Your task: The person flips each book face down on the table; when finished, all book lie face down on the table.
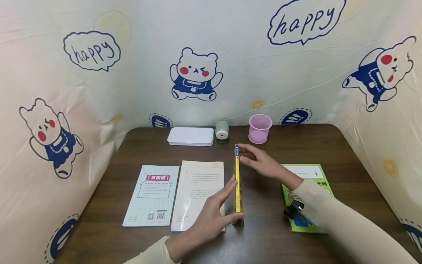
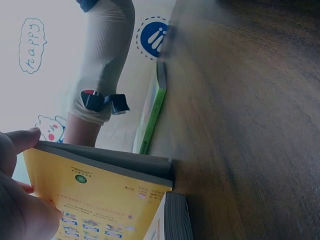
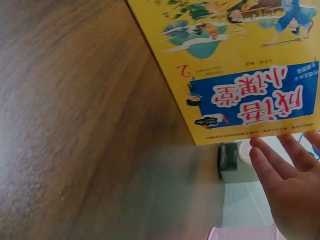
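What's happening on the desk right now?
A person holds a yellow book upright on its edge on the table. The left hand grips its near end and the right hand steadies its far end with straight fingers. A green book lies under the right forearm; two more books lie flat to the left.

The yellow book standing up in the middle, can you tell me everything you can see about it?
The yellow book is a thin paperback with a glossy cover. It stands upright on its edge on the dark wooden table, spine up. The front cover shows a blue band with pink Chinese characters, a number 2 and cartoon pictures. The left hand holds its near end, with fingers along one side. The right hand touches its far top corner. Its foot stands right beside a white open book.
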Demonstrator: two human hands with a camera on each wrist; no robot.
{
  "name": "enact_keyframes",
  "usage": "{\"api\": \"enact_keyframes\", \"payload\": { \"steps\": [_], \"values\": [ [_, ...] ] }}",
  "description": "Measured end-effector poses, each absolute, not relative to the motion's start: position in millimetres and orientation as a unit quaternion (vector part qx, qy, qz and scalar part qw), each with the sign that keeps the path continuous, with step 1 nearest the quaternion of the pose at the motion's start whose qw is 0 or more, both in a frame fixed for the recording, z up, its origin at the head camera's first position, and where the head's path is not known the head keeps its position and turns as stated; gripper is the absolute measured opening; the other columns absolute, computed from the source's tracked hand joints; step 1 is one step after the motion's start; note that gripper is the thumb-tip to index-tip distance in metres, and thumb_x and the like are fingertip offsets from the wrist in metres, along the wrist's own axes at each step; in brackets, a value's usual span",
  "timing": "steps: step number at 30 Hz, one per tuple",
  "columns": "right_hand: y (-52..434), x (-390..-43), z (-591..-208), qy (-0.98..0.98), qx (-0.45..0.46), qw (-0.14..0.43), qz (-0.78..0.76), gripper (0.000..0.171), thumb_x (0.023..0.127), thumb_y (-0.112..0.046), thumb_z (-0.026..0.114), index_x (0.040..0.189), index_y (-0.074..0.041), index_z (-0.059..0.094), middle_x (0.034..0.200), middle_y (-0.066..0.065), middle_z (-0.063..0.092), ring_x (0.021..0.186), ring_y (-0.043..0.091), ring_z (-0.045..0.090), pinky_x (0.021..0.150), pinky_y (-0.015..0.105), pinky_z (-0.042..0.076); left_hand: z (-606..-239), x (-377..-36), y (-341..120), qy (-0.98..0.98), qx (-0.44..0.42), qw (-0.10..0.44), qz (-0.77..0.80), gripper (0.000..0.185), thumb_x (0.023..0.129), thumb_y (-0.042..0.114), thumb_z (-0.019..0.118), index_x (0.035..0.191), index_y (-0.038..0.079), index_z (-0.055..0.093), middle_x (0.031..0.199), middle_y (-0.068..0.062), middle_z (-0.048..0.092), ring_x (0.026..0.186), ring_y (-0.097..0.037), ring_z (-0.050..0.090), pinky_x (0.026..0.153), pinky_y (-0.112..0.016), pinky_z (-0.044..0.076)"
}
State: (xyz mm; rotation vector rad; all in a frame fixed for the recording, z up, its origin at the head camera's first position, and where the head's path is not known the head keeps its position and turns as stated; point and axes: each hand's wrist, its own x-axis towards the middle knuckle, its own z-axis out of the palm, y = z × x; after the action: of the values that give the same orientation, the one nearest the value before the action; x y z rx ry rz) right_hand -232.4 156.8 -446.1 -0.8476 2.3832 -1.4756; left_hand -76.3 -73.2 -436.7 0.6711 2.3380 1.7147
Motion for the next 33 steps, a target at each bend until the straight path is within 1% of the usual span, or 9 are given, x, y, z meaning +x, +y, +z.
{"api": "enact_keyframes", "payload": {
  "steps": [2,4,7,11,14,19,22,28,33],
  "values": [
    [156,-233,-445,0.806,-0.288,0.102,-0.506,0.056,0.107,-0.031,0.059,0.156,-0.011,0.042,0.154,0.016,0.051,0.14,0.039,0.051,0.114,0.057,0.042,-438,-77,-74,0.785,0.229,0.079,0.57,0.084,0.089,0.023,0.083,0.16,0.017,0.038,0.169,0.009,0.024,0.154,-0.012,0.027,0.119,-0.039,0.034],
    [156,-233,-443,0.802,-0.289,0.098,-0.513,0.055,0.106,-0.03,0.06,0.155,-0.013,0.044,0.154,0.015,0.051,0.141,0.037,0.05,0.114,0.058,0.041,-438,-77,-74,0.789,0.228,0.077,0.566,0.084,0.088,0.023,0.084,0.159,0.02,0.039,0.168,0.012,0.025,0.153,-0.011,0.028,0.119,-0.039,0.035],
    [155,-232,-442,0.799,-0.283,0.098,-0.522,0.055,0.104,-0.029,0.064,0.154,-0.017,0.045,0.154,0.012,0.051,0.14,0.033,0.051,0.113,0.058,0.043,-439,-77,-74,0.795,0.23,0.071,0.556,0.083,0.088,0.025,0.084,0.159,0.02,0.04,0.168,0.014,0.026,0.153,-0.01,0.029,0.12,-0.041,0.034],
    [155,-230,-440,0.781,-0.274,0.111,-0.55,0.059,0.1,-0.024,0.07,0.154,-0.019,0.046,0.155,0.01,0.051,0.141,0.035,0.051,0.11,0.055,0.047,-440,-76,-73,0.801,0.238,0.062,0.546,0.083,0.089,0.029,0.083,0.159,0.017,0.041,0.168,0.013,0.027,0.153,-0.011,0.029,0.122,-0.04,0.032],
    [154,-229,-438,0.763,-0.271,0.126,-0.574,0.064,0.098,-0.018,0.073,0.155,-0.019,0.045,0.155,0.013,0.051,0.141,0.037,0.05,0.108,0.053,0.049,-440,-76,-71,0.801,0.242,0.06,0.544,0.082,0.09,0.031,0.083,0.159,0.017,0.041,0.168,0.012,0.027,0.153,-0.011,0.029,0.123,-0.038,0.031],
    [156,-229,-438,0.75,-0.264,0.141,-0.59,0.066,0.095,-0.014,0.075,0.154,-0.017,0.046,0.156,0.014,0.05,0.141,0.038,0.05,0.108,0.05,0.05,-440,-76,-68,0.802,0.246,0.059,0.542,0.083,0.089,0.03,0.083,0.159,0.018,0.04,0.168,0.013,0.027,0.153,-0.009,0.028,0.123,-0.034,0.03],
    [159,-231,-440,0.747,-0.26,0.144,-0.594,0.065,0.095,-0.014,0.076,0.153,-0.017,0.047,0.156,0.013,0.05,0.143,0.037,0.048,0.109,0.049,0.049,-442,-77,-65,0.805,0.257,0.048,0.532,0.084,0.09,0.032,0.082,0.16,0.017,0.039,0.168,0.011,0.027,0.153,-0.012,0.029,0.123,-0.033,0.03],
    [164,-231,-442,0.751,-0.259,0.144,-0.589,0.064,0.096,-0.017,0.075,0.153,-0.02,0.047,0.157,0.013,0.049,0.144,0.036,0.047,0.109,0.052,0.048,-449,-78,-62,0.822,0.285,0.028,0.492,0.088,0.091,0.034,0.08,0.162,0.015,0.032,0.171,0.006,0.023,0.155,-0.018,0.028,0.123,-0.04,0.031],
    [169,-229,-442,0.755,-0.25,0.148,-0.588,0.065,0.096,-0.02,0.075,0.153,-0.02,0.046,0.157,0.011,0.049,0.144,0.037,0.047,0.107,0.051,0.05,-455,-81,-63,0.833,0.286,0.042,0.471,0.093,0.09,0.036,0.081,0.165,0.018,0.027,0.172,0.002,0.02,0.156,-0.021,0.025,0.123,-0.047,0.03]
  ]
}}
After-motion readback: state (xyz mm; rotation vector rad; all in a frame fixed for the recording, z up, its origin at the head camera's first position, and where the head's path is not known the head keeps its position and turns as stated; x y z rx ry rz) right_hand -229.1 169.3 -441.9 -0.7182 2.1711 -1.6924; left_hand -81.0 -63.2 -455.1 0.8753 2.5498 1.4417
